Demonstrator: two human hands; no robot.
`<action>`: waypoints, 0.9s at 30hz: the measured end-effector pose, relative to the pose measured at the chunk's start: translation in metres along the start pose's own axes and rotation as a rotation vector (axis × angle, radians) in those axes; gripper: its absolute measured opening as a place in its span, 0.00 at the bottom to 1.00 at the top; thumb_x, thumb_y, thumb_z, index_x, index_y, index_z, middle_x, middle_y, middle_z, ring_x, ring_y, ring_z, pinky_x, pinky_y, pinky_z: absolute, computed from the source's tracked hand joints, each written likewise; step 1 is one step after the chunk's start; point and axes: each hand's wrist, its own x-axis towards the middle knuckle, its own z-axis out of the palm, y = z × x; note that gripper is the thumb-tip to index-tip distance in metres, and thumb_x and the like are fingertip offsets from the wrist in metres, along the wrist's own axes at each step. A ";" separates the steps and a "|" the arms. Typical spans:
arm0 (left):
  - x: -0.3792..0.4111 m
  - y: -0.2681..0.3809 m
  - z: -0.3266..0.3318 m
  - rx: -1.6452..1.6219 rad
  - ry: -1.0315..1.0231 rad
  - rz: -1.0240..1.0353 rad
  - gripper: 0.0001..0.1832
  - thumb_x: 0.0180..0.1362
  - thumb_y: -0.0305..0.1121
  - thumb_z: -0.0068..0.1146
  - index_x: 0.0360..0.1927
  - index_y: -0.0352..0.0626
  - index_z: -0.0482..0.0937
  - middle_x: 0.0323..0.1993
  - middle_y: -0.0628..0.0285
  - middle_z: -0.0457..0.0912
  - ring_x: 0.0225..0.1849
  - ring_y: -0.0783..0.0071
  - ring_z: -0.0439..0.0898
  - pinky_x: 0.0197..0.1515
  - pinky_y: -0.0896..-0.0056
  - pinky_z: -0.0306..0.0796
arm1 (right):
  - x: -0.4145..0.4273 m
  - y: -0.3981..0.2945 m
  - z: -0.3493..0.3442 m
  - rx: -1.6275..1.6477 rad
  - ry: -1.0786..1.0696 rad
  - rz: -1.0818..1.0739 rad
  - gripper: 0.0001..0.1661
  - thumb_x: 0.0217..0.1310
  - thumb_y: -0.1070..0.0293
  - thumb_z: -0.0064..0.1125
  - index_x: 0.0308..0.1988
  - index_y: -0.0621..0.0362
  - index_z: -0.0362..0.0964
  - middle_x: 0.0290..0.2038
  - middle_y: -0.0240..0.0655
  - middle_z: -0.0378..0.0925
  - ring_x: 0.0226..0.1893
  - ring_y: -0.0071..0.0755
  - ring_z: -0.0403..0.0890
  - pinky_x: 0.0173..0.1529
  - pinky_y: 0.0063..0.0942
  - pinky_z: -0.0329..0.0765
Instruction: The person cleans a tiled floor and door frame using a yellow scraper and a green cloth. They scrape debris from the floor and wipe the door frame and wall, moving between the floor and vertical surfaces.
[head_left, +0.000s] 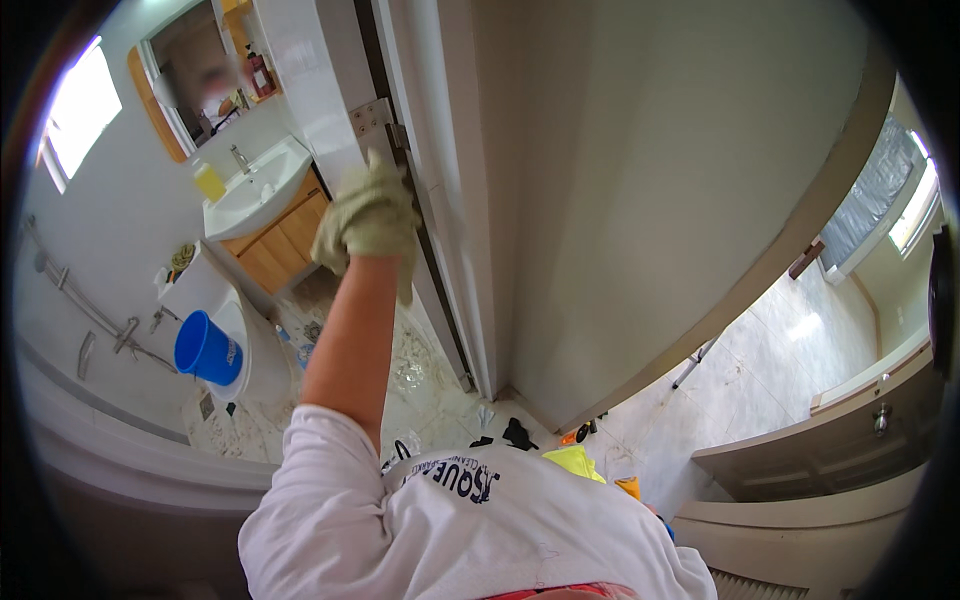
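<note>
My left hand (369, 217), in a pale green-beige glove, is raised at the edge of the door frame (439, 187), just below a metal hinge (371, 118). Its back and wrist face the camera. One gloved finger points up; the others are partly hidden, and so is anything between them. A narrow pale piece hangs below the glove, and I cannot tell if it is cloth or part of the glove. My right hand is out of view. To the right of the frame stands a large beige door (637, 172).
At left are a washbasin (262, 187) on a wooden cabinet, a yellow bottle (209, 181), a mirror and a toilet (259, 360) with a blue bucket (206, 349). Yellow cloth (574, 461), black items and an orange-capped bottle lie on the dirty tiled floor. A paneled door stands at right.
</note>
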 end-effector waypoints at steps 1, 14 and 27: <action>0.009 0.008 -0.009 0.037 0.229 0.033 0.14 0.45 0.38 0.55 0.35 0.44 0.74 0.29 0.59 0.76 0.33 0.68 0.76 0.33 0.70 0.72 | 0.002 -0.006 -0.006 0.059 -0.021 -0.007 0.16 0.43 0.63 0.59 0.36 0.55 0.73 0.28 0.36 0.76 0.25 0.31 0.78 0.31 0.29 0.74; -0.056 0.032 0.046 0.450 -0.112 0.407 0.05 0.36 0.36 0.53 0.19 0.50 0.76 0.26 0.65 0.75 0.33 0.65 0.72 0.37 0.65 0.61 | 0.027 -0.042 -0.027 0.444 -0.267 -0.036 0.13 0.43 0.67 0.57 0.34 0.55 0.70 0.21 0.34 0.73 0.18 0.29 0.75 0.22 0.27 0.72; -0.004 0.027 -0.028 0.400 0.204 0.530 0.11 0.32 0.41 0.58 0.23 0.51 0.78 0.26 0.67 0.75 0.35 0.68 0.74 0.38 0.72 0.63 | -0.030 -0.089 -0.074 0.327 -0.096 0.043 0.12 0.43 0.69 0.57 0.33 0.57 0.71 0.23 0.33 0.74 0.17 0.29 0.74 0.22 0.25 0.73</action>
